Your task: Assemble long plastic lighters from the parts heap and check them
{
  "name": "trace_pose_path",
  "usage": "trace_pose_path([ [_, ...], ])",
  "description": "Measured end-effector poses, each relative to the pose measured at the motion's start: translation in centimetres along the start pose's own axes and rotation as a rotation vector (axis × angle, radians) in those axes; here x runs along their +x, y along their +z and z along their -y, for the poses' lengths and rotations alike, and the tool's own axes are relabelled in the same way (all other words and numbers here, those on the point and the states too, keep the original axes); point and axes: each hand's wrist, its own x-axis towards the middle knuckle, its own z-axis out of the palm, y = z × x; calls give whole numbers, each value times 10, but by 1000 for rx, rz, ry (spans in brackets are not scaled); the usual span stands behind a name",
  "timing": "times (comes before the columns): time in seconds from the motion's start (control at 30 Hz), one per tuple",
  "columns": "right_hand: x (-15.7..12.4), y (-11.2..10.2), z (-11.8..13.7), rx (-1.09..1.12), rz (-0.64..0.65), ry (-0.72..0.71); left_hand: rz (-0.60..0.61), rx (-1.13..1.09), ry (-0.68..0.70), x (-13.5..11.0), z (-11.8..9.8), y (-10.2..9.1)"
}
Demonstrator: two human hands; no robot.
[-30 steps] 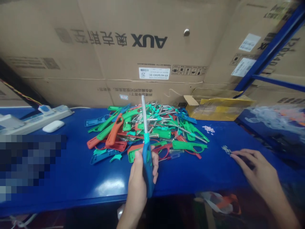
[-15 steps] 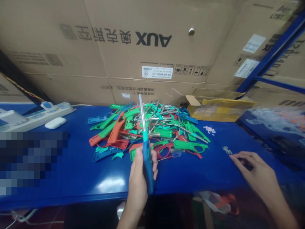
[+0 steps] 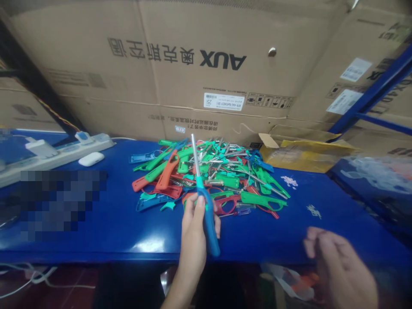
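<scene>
My left hand [image 3: 195, 219] is closed around the blue handle of a long-necked lighter [image 3: 210, 227]. Its silver metal tube points up and away from me, with a turquoise collar at the base. At the table's right front, my right hand [image 3: 337, 262] is blurred, its fingers curled together; whatever they may hold is too small or hidden to make out. Beyond that hand lies a little heap of thin, pale metal pieces [image 3: 313, 211]. Behind the lighter spreads a pile of lighter parts [image 3: 225, 180]: green, red and blue handle shells, metal tubes and turquoise pieces.
Small pale pink pieces [image 3: 289, 182] lie right of the pile, near an opened yellow-taped carton [image 3: 299, 156]. A screwdriver [image 3: 243, 211] rests at the pile's front edge. To the left are a power strip [image 3: 64, 154] and a white case [image 3: 92, 159]. Large cardboard [image 3: 154, 94] stands behind.
My right hand has drawn back from the heap of thin metal pieces, toward me. The lighter stays in my left hand, turned slightly. The whole view has shifted a little to the left.
</scene>
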Motion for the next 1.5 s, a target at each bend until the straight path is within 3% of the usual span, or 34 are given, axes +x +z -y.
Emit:
trace_pose_path([
  [0.17,-34,51,73,426,413,41,34,-43,-15,1,-6,2],
  [0.33,-31,81,91,479,616,-20,23,-167,20,2,-8,-1],
  [0.6,-43,89,90,310,577,-301,-15,-278,60,-1,-9,1],
  [1.07,-44,91,89,253,550,-396,-132,-115,134,-10,-3,5],
  [1.5,-47,94,92,169,474,-487,-38,-58,67,-7,-1,4],
])
